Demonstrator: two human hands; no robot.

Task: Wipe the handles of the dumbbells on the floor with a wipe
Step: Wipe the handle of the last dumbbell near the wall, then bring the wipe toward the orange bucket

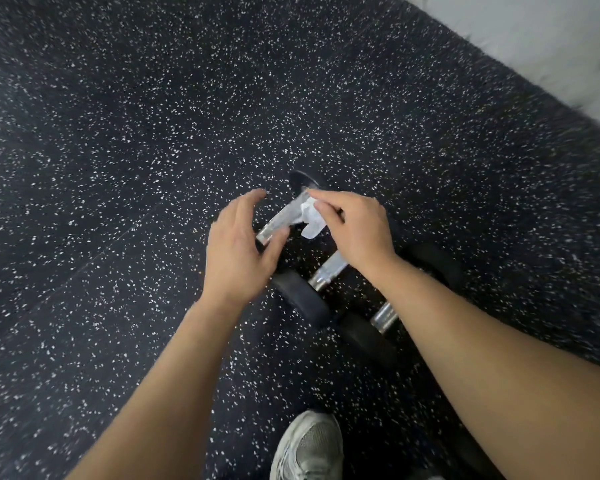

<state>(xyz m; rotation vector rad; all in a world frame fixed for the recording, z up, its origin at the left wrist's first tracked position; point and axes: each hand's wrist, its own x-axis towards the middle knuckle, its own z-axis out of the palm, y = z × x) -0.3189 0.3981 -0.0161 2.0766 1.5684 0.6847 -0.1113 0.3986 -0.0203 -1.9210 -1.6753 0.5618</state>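
Note:
Three black dumbbells with chrome handles lie side by side on the speckled black floor. The farthest dumbbell's handle runs between my hands. My right hand pinches a crumpled white wipe just above the far part of that handle. My left hand hovers with fingers spread over the handle's near end, hiding that dumbbell's near head. The middle dumbbell shows its near head and part of its handle. The nearest dumbbell lies mostly under my right forearm.
A grey sneaker stands at the bottom centre, close to the nearest dumbbell. The rubber floor's edge meets a pale marble surface at the upper right. A floor seam runs diagonally on the left.

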